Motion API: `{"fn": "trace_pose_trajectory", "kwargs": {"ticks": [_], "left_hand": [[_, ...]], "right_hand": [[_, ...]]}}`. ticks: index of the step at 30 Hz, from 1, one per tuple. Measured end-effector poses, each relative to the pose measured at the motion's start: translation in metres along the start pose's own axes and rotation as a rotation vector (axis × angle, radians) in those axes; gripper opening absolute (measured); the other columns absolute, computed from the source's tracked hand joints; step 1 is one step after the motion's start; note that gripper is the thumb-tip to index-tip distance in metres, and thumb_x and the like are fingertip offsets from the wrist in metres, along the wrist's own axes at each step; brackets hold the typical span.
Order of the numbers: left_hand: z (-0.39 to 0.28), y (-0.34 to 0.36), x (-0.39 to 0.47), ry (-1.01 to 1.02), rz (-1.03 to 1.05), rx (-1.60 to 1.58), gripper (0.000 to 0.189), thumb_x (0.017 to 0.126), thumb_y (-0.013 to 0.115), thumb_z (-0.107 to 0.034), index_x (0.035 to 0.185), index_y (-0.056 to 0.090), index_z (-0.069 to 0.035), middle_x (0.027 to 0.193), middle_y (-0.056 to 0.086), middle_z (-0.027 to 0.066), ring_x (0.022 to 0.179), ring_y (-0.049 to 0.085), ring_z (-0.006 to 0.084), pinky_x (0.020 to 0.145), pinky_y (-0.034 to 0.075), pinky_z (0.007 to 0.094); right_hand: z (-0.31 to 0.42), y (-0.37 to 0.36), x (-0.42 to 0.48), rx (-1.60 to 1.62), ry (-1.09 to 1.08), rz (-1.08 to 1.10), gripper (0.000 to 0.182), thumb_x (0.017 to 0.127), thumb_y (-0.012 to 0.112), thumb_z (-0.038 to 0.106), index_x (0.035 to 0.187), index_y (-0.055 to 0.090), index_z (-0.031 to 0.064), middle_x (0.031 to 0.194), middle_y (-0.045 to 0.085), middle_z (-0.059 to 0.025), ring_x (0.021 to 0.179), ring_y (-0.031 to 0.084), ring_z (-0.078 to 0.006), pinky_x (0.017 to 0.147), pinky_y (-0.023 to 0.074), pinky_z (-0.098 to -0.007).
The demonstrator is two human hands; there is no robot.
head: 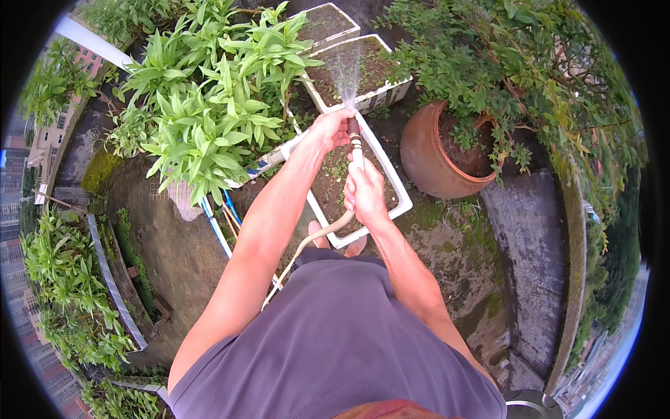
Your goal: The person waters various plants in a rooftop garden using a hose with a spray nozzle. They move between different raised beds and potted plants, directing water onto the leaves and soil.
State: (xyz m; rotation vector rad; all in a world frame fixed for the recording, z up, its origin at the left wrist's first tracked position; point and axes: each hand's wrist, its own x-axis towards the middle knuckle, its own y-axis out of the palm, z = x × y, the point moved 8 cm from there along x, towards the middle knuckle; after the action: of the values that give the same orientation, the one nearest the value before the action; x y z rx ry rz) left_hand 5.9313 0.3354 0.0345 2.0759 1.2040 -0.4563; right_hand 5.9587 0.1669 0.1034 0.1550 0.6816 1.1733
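Observation:
My right hand [365,189] grips the pale pipe end of a garden hose [327,230], which trails down past my left side. At the dark nozzle [353,125], my left hand [331,129] has its fingers around the tip. A fan of water [346,78] sprays forward from it over a white foam planter box [388,94] of soil and small seedlings. Directly below my hands stands a nearer white foam box [400,194], also holding soil and sprouts. Part of its inside is hidden by my hands and forearms.
Leafy green plants [209,120] crowd the left. A large terracotta pot [434,152] with a shrub leans at the right, before a low parapet wall [534,262]. Blue-and-white pipes [215,228] lie by my left arm. Another soil-filled box [327,23] stands farther off.

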Motion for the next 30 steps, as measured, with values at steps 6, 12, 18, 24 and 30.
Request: {"fn": "trace_pose_trajectory", "kwargs": {"ticks": [6,12,18,24,30], "left_hand": [[0.018,0.024,-0.004,0.186,0.423,-0.871,0.036,0.099,0.056,-0.033,0.103,0.063,0.002,0.108,0.068,0.0198,0.103,0.065,0.0349,0.103,0.048,0.0542],[0.04,0.023,-0.003,0.045,0.443,-0.425,0.049,0.105,0.038,-0.043,0.127,0.052,-0.002,0.111,0.069,0.0177,0.107,0.066,0.0331,0.1,0.049,0.0508],[0.139,-0.116,-0.059,0.115,-0.094,0.796,0.041,0.088,0.047,-0.022,0.112,0.068,0.003,0.096,0.074,0.015,0.091,0.071,0.0229,0.084,0.055,0.0345],[0.201,-0.169,-0.13,0.078,-0.278,0.895,0.048,0.081,0.05,-0.005,0.126,0.064,-0.008,0.114,0.07,0.0177,0.105,0.067,0.0293,0.093,0.05,0.0379],[0.254,-0.193,-0.14,0.03,-0.238,0.843,0.022,0.082,0.065,-0.016,0.101,0.066,-0.004,0.08,0.064,0.0076,0.075,0.06,0.0167,0.07,0.048,0.0333]], "right_hand": [[0.01,0.015,-0.01,0.188,0.02,0.113,0.029,0.104,0.047,0.024,0.126,0.052,0.0062,0.062,0.041,0.0029,0.042,0.036,-0.0071,0.038,0.0295,-0.0232],[0.022,-0.004,0.025,0.21,0.037,-0.023,0.026,0.104,0.048,0.028,0.117,0.055,0.0064,0.062,0.042,0.0035,0.044,0.037,-0.0076,0.039,0.0294,-0.0237],[0.031,-0.01,0.091,0.178,0.105,-0.017,0.025,0.102,0.051,0.028,0.107,0.051,0.0033,0.066,0.044,0.0012,0.049,0.038,-0.0099,0.043,0.032,-0.0267],[0.044,-0.018,0.142,0.291,0.088,-0.033,0.022,0.103,0.049,0.027,0.097,0.049,0.0051,0.065,0.044,0.0008,0.048,0.038,-0.0093,0.042,0.031,-0.0252],[0.075,-0.022,0.167,0.297,-0.004,-0.037,0.023,0.103,0.047,0.029,0.1,0.052,0.0068,0.064,0.041,0.0033,0.047,0.035,-0.0077,0.041,0.0287,-0.0237]]}}
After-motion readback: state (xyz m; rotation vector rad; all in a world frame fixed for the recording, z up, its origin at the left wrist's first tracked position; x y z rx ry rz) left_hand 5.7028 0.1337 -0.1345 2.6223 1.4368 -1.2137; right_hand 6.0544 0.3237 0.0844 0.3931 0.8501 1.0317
